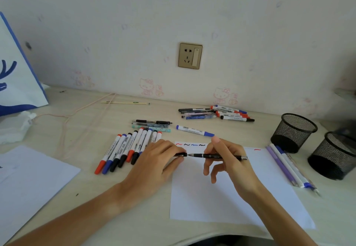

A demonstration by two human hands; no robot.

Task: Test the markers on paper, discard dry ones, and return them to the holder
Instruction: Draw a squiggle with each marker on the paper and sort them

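Pale wallpaper with faint pink cartoon cats rises behind a light wood-grain desk (86,188), and a gold wall socket (190,55) sits above it. On the desk lies a white sheet of paper (221,197) with short red, black and blue test squiggles along its top edge. Over it, the right hand (229,161) grips a black pen (219,156), while the left hand (158,159) pinches its black cap (181,154) just off the tip. A row of markers (127,149) lies left of the paper; two black mesh holders (293,132) stand at the right.
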